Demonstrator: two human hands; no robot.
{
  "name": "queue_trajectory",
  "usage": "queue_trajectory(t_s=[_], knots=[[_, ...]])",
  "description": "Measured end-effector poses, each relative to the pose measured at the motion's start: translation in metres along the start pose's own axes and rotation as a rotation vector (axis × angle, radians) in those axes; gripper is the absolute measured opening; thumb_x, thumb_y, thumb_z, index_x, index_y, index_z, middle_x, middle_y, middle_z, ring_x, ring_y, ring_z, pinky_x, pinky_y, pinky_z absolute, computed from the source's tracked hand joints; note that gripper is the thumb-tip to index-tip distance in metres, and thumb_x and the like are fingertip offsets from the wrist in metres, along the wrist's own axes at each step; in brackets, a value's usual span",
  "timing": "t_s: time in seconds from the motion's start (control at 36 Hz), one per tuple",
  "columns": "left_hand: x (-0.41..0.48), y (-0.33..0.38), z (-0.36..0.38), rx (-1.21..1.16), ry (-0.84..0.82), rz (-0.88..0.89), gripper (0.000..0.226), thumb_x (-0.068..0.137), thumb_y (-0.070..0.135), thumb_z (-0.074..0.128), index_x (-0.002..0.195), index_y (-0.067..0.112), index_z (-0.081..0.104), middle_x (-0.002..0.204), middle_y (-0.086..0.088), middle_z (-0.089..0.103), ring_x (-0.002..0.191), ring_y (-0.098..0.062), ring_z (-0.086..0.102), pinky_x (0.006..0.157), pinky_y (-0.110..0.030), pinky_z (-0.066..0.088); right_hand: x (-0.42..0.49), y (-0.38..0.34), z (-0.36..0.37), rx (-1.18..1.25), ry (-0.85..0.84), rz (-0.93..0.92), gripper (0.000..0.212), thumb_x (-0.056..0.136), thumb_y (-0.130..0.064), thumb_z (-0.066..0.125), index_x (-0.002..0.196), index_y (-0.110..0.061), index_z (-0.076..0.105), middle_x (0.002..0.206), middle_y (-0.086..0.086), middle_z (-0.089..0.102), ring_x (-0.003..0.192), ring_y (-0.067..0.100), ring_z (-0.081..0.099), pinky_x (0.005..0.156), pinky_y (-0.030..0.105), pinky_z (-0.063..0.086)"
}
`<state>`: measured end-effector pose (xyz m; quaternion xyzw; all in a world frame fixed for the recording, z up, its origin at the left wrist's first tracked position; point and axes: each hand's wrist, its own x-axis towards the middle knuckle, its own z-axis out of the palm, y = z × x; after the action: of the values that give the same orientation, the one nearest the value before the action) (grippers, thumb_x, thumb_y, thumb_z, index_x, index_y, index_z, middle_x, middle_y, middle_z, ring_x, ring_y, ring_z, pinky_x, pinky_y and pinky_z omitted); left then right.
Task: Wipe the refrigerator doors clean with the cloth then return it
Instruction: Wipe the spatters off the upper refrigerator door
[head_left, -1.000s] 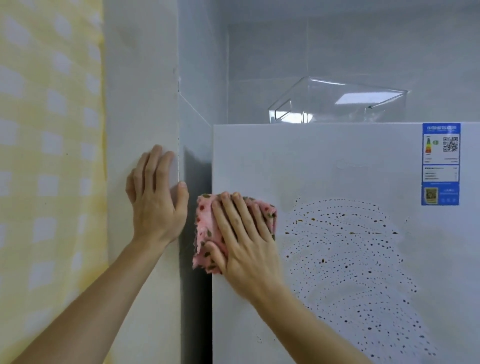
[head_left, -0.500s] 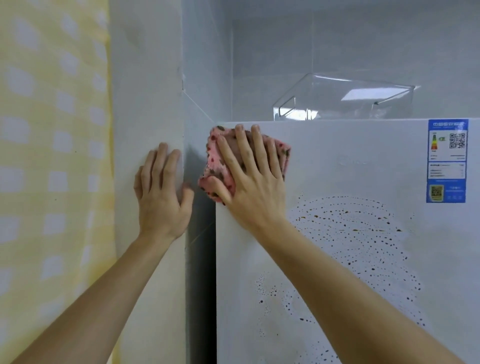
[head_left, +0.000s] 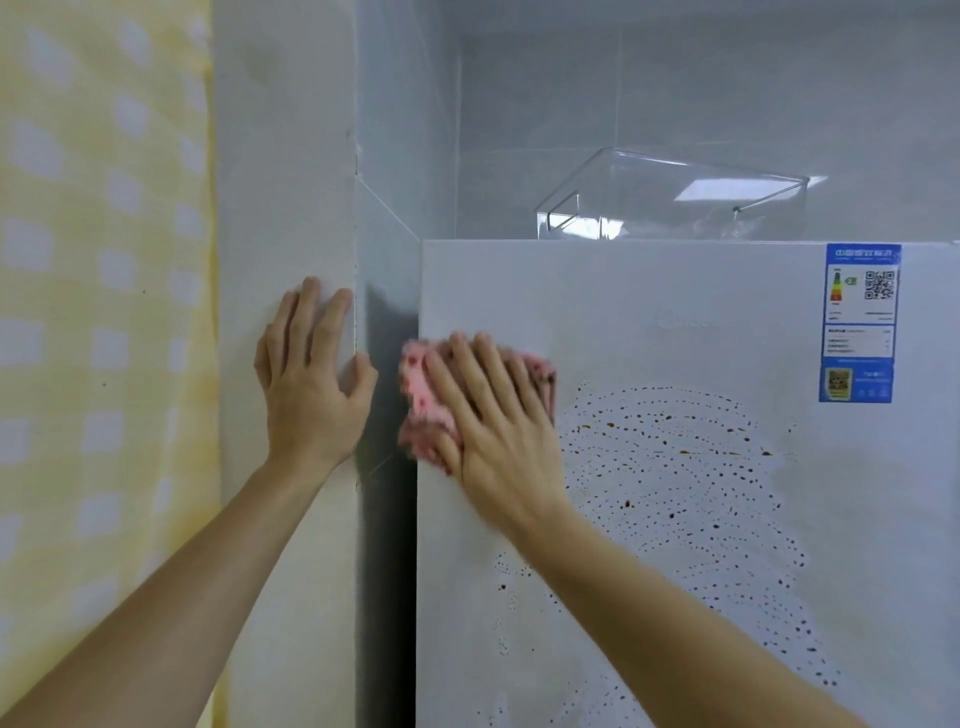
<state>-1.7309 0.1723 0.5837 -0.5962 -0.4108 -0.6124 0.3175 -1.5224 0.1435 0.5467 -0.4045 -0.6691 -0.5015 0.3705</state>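
Observation:
The white refrigerator door (head_left: 649, 312) fills the right half of the view. It carries arcs of small brown droplets (head_left: 685, 467) across its middle and lower part. My right hand (head_left: 493, 415) presses a folded pink spotted cloth (head_left: 421, 395) flat against the door near its left edge, fingers straight and spread. The cloth sticks out to the left and above my fingers and is blurred by motion. My left hand (head_left: 311, 384) rests flat with straight fingers on the white wall corner (head_left: 285, 208) left of the fridge.
A blue and white energy label (head_left: 860, 322) is stuck at the door's upper right. A clear plastic box (head_left: 675, 202) stands on top of the fridge. A yellow checked curtain (head_left: 98, 312) hangs at far left. A dark gap (head_left: 389, 519) separates wall and fridge.
My right hand swept the cloth up to the door's top left corner, then back down along the left edge. My left hand stayed on the wall.

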Motion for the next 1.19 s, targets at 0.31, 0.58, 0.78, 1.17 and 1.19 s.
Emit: queue_trajectory(t_s=[0.31,0.58,0.78,1.17,1.19], knots=[[0.003,-0.003,0.004,0.018,0.045,0.032,0.065,0.096,0.03,0.051,0.159,0.019,0.042,0.171,-0.008,0.03,0.159,-0.03,0.023,0.127,-0.052,0.021,0.097,0.02,-0.018,0.039,0.102,0.189,0.062,0.109,-0.057,0.014,0.166,-0.033,0.022,0.175,0.001,0.016,0.162,0.027,0.009,0.131,0.042,-0.007],[0.0,-0.009,0.012,0.019,0.088,0.057,0.062,0.099,0.034,0.049,0.159,0.02,0.042,0.171,-0.007,0.03,0.158,-0.03,0.024,0.125,-0.054,0.023,0.015,0.008,-0.001,0.03,0.032,-0.166,0.056,0.113,-0.046,0.035,0.164,-0.026,0.032,0.174,0.002,0.018,0.163,0.025,0.008,0.132,0.048,0.008],[-0.001,-0.011,0.014,0.005,0.1,0.062,0.062,0.1,0.035,0.052,0.159,0.02,0.043,0.17,-0.007,0.031,0.158,-0.029,0.025,0.125,-0.056,0.023,0.04,0.017,-0.008,0.016,0.027,-0.132,0.059,0.112,-0.047,0.033,0.166,-0.025,0.025,0.175,0.005,0.016,0.162,0.024,0.009,0.132,0.046,0.005],[0.001,-0.011,0.012,-0.005,0.114,0.05,0.066,0.093,0.035,0.052,0.157,0.02,0.045,0.168,-0.007,0.035,0.157,-0.029,0.027,0.126,-0.049,0.019,0.08,0.007,-0.015,-0.011,0.071,-0.013,0.055,0.112,-0.048,0.028,0.162,-0.027,0.038,0.173,0.008,0.02,0.162,0.029,0.012,0.132,0.047,0.0],[0.001,-0.012,0.012,0.0,0.106,0.054,0.066,0.094,0.036,0.053,0.157,0.02,0.045,0.169,-0.007,0.034,0.157,-0.029,0.027,0.126,-0.049,0.019,0.071,0.005,-0.013,-0.001,0.067,-0.052,0.053,0.113,-0.046,0.029,0.159,-0.025,0.044,0.173,0.008,0.022,0.162,0.029,0.013,0.132,0.048,0.004]])
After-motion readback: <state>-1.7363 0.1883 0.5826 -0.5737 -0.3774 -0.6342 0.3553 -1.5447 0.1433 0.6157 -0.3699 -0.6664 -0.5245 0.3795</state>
